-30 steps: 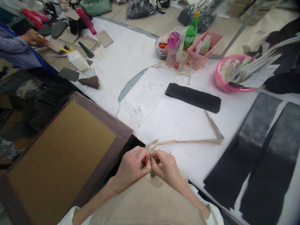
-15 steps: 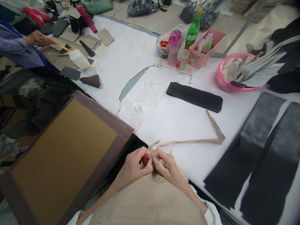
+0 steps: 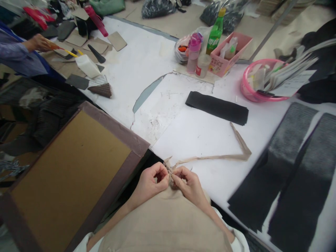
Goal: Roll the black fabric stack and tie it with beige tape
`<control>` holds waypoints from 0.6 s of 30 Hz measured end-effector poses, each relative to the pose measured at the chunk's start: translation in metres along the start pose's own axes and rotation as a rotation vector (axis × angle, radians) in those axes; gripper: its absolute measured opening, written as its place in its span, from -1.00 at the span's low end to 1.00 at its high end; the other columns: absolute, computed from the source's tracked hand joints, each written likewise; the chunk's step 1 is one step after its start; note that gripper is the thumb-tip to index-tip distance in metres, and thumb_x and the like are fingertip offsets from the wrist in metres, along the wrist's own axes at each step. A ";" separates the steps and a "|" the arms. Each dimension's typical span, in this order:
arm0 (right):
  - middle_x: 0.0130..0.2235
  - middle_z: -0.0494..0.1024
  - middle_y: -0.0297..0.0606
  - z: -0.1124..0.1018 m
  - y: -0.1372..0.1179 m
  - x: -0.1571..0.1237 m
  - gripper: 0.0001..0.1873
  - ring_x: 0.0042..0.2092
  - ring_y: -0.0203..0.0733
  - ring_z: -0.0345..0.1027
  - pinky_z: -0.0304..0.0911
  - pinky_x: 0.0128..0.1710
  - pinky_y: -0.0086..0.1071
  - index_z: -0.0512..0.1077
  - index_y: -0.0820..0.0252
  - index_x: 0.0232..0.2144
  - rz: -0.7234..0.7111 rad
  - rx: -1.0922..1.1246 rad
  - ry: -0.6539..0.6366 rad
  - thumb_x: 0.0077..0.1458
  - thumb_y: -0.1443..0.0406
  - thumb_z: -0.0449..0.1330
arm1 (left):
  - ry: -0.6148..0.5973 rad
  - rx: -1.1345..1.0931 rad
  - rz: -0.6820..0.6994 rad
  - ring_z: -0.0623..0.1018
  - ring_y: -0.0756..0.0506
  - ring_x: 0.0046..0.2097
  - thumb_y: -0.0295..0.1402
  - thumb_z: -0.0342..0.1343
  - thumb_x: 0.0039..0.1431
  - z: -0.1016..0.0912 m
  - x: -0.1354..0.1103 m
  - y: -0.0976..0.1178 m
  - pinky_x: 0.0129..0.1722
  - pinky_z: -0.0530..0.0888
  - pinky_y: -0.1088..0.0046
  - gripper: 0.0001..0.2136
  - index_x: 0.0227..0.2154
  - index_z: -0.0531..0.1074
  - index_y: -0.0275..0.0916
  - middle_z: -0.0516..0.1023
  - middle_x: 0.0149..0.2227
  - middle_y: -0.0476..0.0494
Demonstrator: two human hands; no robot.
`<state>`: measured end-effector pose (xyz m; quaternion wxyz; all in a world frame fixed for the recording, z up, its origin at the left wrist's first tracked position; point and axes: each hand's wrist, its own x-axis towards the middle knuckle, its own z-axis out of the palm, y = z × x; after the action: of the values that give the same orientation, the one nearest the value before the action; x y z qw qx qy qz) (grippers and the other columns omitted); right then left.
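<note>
Both hands meet at the table's near edge, pinching a knotted bunch of beige cloth strap. My left hand [image 3: 153,178] is closed, thumb and forefinger pressed together on the bunch. Opposite it, my right hand [image 3: 189,180] also pinches the cloth, its fingertips close to the left ones. From the knot the long beige cloth strap [image 3: 215,157] runs right across the white table and bends back toward a black folded strip [image 3: 216,107]. A beige apron [image 3: 165,224] covers the body just below the hands. The fingers partly hide the knot.
A brown-framed board [image 3: 70,178] stands at left. Farther back are a green bottle [image 3: 216,33], a pink box [image 3: 231,54] and a pink basket [image 3: 245,89]. Dark fabric panels [image 3: 283,168] lie at right. A co-worker's hand [image 3: 39,42] holds a yellow-handled tool.
My fingers have shifted slightly upward and drawn closer together at the knot. The short loose end above them has moved left and looks shorter. The rest of the strap stays put.
</note>
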<state>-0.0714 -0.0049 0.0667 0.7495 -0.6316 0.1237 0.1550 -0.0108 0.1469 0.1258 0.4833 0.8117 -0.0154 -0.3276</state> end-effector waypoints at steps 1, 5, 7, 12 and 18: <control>-0.49 0.42 -0.36 0.001 0.000 0.000 -0.80 -0.45 -0.34 0.26 0.18 -0.45 -0.48 0.39 0.22 -0.36 0.030 0.048 -0.026 0.13 0.17 0.17 | -0.004 -0.025 -0.007 0.30 0.05 -0.46 -0.39 0.11 0.05 0.000 0.000 0.000 -0.49 0.24 0.57 -0.90 -0.51 0.31 -0.26 0.33 -0.52 0.06; -0.49 0.38 -0.39 0.002 -0.002 0.001 -0.84 -0.45 -0.35 0.21 0.12 -0.49 -0.50 0.37 0.22 -0.38 0.060 0.050 -0.018 0.11 0.22 0.17 | -0.004 -0.082 -0.044 0.33 0.03 -0.44 -0.33 0.13 0.08 0.000 0.000 -0.004 -0.45 0.28 0.55 -0.87 -0.48 0.32 -0.25 0.37 -0.51 0.04; -0.48 0.37 -0.39 0.001 -0.002 0.002 -0.90 -0.43 -0.34 0.20 0.12 -0.46 -0.49 0.36 0.20 -0.39 0.012 -0.043 0.024 0.10 0.27 0.15 | 0.018 -0.060 -0.039 0.34 0.01 -0.42 -0.28 0.13 0.10 -0.001 0.001 -0.007 -0.43 0.29 0.53 -0.85 -0.44 0.33 -0.23 0.38 -0.48 0.03; -0.32 0.39 -0.32 0.003 -0.004 0.007 -0.89 -0.27 -0.25 0.24 0.17 -0.24 -0.39 0.24 0.15 -0.43 -0.271 -0.256 0.102 0.01 0.37 0.16 | -0.049 0.122 0.235 0.38 -0.07 -0.25 -0.19 0.02 0.21 0.000 0.003 -0.016 -0.23 0.31 0.43 -0.75 -0.49 0.30 -0.22 0.39 -0.36 -0.06; -0.56 0.15 -0.51 -0.035 -0.017 0.028 -0.87 -0.49 -0.34 0.04 -0.07 -0.51 -0.46 0.27 0.09 -0.34 -0.051 -0.342 -0.122 0.03 0.36 0.15 | 0.021 -0.415 -0.003 0.13 0.06 -0.59 0.03 -0.02 0.19 -0.026 0.020 -0.016 -0.57 0.13 0.53 -0.62 -0.52 0.18 -0.18 0.07 -0.64 0.13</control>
<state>-0.0391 -0.0395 0.0655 0.6410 -0.7422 0.0335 0.1927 0.0142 0.1688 0.1111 0.6398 0.6982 0.0589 -0.3158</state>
